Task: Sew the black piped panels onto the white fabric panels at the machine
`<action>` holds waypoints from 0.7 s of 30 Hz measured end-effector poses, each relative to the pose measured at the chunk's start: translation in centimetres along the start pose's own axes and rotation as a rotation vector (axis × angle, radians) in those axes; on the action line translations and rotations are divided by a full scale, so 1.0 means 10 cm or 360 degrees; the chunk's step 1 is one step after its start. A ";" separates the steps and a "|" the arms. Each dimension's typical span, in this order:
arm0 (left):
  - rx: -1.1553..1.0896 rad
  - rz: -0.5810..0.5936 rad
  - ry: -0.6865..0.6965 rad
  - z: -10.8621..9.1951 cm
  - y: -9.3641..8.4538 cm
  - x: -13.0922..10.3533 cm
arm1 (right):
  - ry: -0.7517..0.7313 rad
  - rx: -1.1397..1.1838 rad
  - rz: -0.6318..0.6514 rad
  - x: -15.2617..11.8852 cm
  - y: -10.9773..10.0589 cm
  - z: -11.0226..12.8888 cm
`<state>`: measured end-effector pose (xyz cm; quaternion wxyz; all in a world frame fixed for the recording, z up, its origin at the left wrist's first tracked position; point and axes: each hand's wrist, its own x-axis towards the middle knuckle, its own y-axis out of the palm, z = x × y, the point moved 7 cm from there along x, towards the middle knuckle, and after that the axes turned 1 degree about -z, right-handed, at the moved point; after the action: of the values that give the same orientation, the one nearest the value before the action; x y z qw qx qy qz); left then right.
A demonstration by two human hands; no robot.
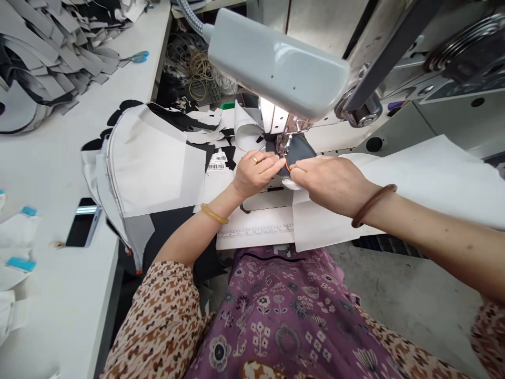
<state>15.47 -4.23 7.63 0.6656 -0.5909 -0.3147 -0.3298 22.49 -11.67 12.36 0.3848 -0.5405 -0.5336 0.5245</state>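
Observation:
A dark grey fabric piece (302, 151) with a thin orange strip (286, 162) along its edge lies under the presser foot (283, 141) of a sewing machine. My left hand (255, 172) is closed at the left of the strip, its fingertips pinching the fabric edge just in front of the foot. On the other side, my right hand (333, 181) grips the near end of the same piece, thumb and forefinger at the orange strip. A small white bit (291, 183) shows beneath the right fingertips. What lies inside the curled fingers is hidden.
The machine's lamp head (276, 63) hangs above the hands. White panels (152, 158) are stacked at left, beside a barcode label (216, 161). A large white sheet (430, 179) spreads at right. On the side table are a phone (82, 223), blue-handled scissors (139, 57) and piled grey strips (59, 47).

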 end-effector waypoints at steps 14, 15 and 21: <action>-0.0026 0.0117 0.0255 -0.18 -0.13 0.10 | 0.0480 0.0257 -0.0077 -0.35 0.57 -0.06; -0.0008 0.0140 0.0255 -0.20 -0.13 0.10 | 0.0531 0.0341 -0.0068 -0.39 0.67 -0.09; 0.0122 0.0327 0.0071 -0.21 -0.03 0.17 | 0.0630 0.0358 -0.0164 -0.44 0.53 -0.15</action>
<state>16.26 -6.43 8.99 0.7248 -0.5866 -0.2500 -0.2608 25.45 -16.50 8.11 0.5660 -0.5586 -0.4129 0.4440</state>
